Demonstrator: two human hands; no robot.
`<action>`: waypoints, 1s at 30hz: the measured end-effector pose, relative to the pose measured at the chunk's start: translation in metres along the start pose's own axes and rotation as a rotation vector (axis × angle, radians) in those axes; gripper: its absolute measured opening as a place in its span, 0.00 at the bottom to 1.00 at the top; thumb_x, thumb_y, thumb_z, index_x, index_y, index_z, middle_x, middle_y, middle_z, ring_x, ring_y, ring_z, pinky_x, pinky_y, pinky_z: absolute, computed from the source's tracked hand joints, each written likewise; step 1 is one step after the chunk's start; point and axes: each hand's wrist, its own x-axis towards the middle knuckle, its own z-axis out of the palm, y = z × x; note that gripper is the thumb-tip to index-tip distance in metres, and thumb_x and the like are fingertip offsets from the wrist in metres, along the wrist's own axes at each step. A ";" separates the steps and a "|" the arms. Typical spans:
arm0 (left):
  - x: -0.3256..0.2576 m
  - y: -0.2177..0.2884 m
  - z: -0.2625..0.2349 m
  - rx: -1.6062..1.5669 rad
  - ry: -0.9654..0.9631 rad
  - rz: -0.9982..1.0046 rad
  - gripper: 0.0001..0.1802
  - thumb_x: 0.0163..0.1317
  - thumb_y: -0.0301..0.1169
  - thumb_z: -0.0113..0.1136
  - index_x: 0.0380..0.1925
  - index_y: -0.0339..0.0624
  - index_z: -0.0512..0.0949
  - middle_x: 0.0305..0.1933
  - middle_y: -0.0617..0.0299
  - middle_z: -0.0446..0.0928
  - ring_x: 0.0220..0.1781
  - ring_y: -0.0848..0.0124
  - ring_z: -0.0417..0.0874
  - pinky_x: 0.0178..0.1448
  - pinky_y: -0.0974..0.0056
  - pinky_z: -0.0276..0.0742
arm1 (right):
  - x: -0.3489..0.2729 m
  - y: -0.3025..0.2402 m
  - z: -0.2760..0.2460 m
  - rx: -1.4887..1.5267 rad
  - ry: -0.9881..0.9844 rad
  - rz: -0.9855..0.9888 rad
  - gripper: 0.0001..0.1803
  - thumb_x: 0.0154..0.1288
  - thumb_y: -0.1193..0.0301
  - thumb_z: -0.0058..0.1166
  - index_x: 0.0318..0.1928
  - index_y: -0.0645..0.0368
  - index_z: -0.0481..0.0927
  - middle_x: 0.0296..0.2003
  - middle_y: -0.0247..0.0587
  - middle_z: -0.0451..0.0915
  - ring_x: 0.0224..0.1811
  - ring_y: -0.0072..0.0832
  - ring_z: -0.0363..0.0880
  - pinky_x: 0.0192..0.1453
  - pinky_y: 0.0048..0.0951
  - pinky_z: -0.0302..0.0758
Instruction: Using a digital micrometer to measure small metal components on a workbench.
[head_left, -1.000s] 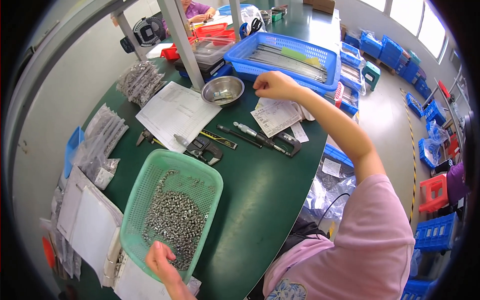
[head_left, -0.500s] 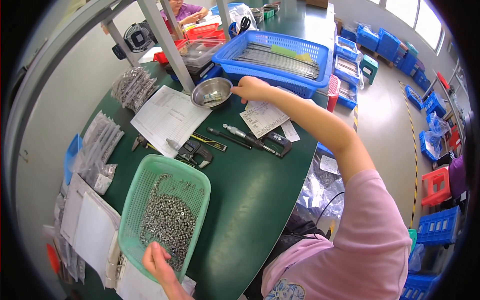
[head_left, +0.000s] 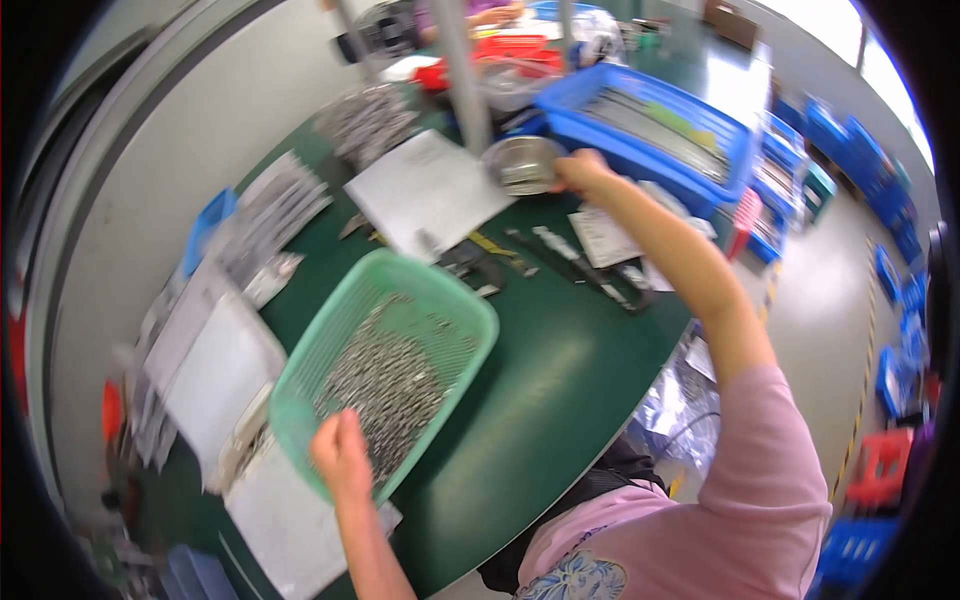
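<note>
My left hand grips the near rim of the green basket of small metal parts, at seven o'clock on the green table. My right hand reaches to one o'clock, fingers on the steel bowl's rim.

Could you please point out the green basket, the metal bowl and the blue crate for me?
green basket (head_left: 470,322): head view, on its bare far rim.
metal bowl (head_left: 515,152): head view, on its far rim.
blue crate (head_left: 640,160): head view, on its near side wall.
</note>
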 end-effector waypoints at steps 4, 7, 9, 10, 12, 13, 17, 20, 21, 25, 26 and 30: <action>0.002 -0.008 0.001 -0.002 0.063 0.006 0.25 0.62 0.42 0.42 0.08 0.41 0.62 0.10 0.67 0.61 0.15 0.77 0.61 0.19 0.66 0.52 | -0.004 -0.002 -0.005 0.102 -0.049 -0.058 0.10 0.50 0.66 0.48 0.20 0.60 0.76 0.11 0.33 0.70 0.06 0.15 0.54 0.08 0.20 0.45; 0.005 -0.017 -0.002 0.052 0.084 -0.042 0.31 0.63 0.49 0.32 0.08 0.40 0.65 0.09 0.60 0.63 0.14 0.68 0.64 0.21 0.60 0.56 | -0.029 -0.025 -0.011 0.093 -0.159 -0.191 0.14 0.51 0.63 0.48 0.17 0.59 0.75 0.08 0.29 0.66 0.06 0.14 0.52 0.09 0.20 0.44; 0.005 -0.013 -0.002 0.182 0.094 -0.031 0.33 0.63 0.51 0.28 0.10 0.38 0.66 0.11 0.52 0.65 0.16 0.56 0.66 0.25 0.53 0.58 | -0.051 -0.048 -0.015 0.003 -0.247 -0.304 0.14 0.53 0.63 0.46 0.18 0.59 0.75 0.10 0.30 0.68 0.07 0.13 0.54 0.10 0.19 0.47; 0.006 -0.007 0.000 0.236 0.099 -0.044 0.33 0.63 0.51 0.28 0.11 0.38 0.67 0.13 0.49 0.66 0.19 0.51 0.66 0.28 0.51 0.59 | -0.054 -0.053 -0.015 -0.025 -0.284 -0.372 0.14 0.54 0.65 0.45 0.18 0.58 0.74 0.10 0.31 0.69 0.07 0.13 0.55 0.10 0.18 0.47; 0.003 0.000 0.003 0.292 0.118 -0.023 0.34 0.63 0.52 0.27 0.12 0.37 0.68 0.16 0.46 0.69 0.23 0.46 0.68 0.31 0.48 0.60 | -0.068 -0.063 -0.013 -0.047 -0.384 -0.480 0.13 0.55 0.66 0.44 0.18 0.58 0.74 0.10 0.32 0.69 0.07 0.13 0.57 0.10 0.17 0.47; 0.003 0.000 0.003 0.301 0.141 0.012 0.34 0.63 0.52 0.27 0.12 0.37 0.69 0.18 0.45 0.70 0.25 0.44 0.69 0.32 0.47 0.61 | -0.080 -0.070 -0.005 -0.070 -0.468 -0.492 0.13 0.55 0.67 0.43 0.18 0.58 0.74 0.10 0.32 0.69 0.07 0.13 0.58 0.10 0.17 0.48; -0.008 0.007 0.000 0.278 0.340 0.293 0.24 0.62 0.43 0.38 0.16 0.36 0.69 0.22 0.49 0.70 0.28 0.49 0.71 0.33 0.50 0.63 | -0.129 -0.094 0.020 -0.077 -0.764 -0.533 0.12 0.55 0.69 0.43 0.17 0.58 0.71 0.09 0.31 0.68 0.07 0.13 0.58 0.10 0.16 0.48; -0.028 0.030 -0.001 0.293 0.486 0.475 0.19 0.62 0.41 0.40 0.22 0.35 0.69 0.24 0.52 0.67 0.31 0.52 0.68 0.36 0.55 0.63 | -0.172 -0.110 0.035 -0.083 -0.956 -0.514 0.13 0.56 0.71 0.44 0.16 0.58 0.70 0.09 0.30 0.67 0.07 0.12 0.59 0.10 0.15 0.49; -0.042 0.038 -0.002 0.208 0.521 0.442 0.18 0.61 0.40 0.40 0.26 0.36 0.69 0.27 0.51 0.68 0.32 0.53 0.68 0.38 0.57 0.63 | -0.180 -0.115 0.044 -0.152 -1.053 -0.548 0.13 0.57 0.71 0.44 0.17 0.60 0.71 0.10 0.29 0.68 0.08 0.12 0.60 0.10 0.14 0.50; -0.099 0.039 -0.007 -0.181 0.517 0.167 0.23 0.63 0.44 0.37 0.47 0.34 0.62 0.37 0.53 0.69 0.41 0.62 0.70 0.46 0.62 0.63 | -0.241 -0.132 0.086 -0.227 -1.366 -0.626 0.10 0.56 0.73 0.45 0.21 0.65 0.73 0.11 0.27 0.65 0.08 0.11 0.56 0.11 0.14 0.51; -0.111 0.038 -0.013 -0.449 0.443 0.018 0.27 0.63 0.45 0.37 0.52 0.32 0.58 0.39 0.53 0.69 0.43 0.63 0.71 0.50 0.64 0.63 | -0.260 -0.137 0.096 -0.256 -1.418 -0.639 0.10 0.56 0.73 0.46 0.24 0.67 0.75 0.11 0.29 0.66 0.09 0.11 0.58 0.12 0.14 0.52; -0.161 0.032 -0.038 -0.575 0.401 -0.083 0.33 0.63 0.49 0.36 0.57 0.31 0.50 0.47 0.52 0.65 0.51 0.68 0.65 0.57 0.66 0.57 | -0.308 -0.143 0.141 -0.314 -1.667 -0.636 0.10 0.57 0.74 0.45 0.26 0.69 0.76 0.13 0.32 0.70 0.11 0.12 0.62 0.14 0.15 0.56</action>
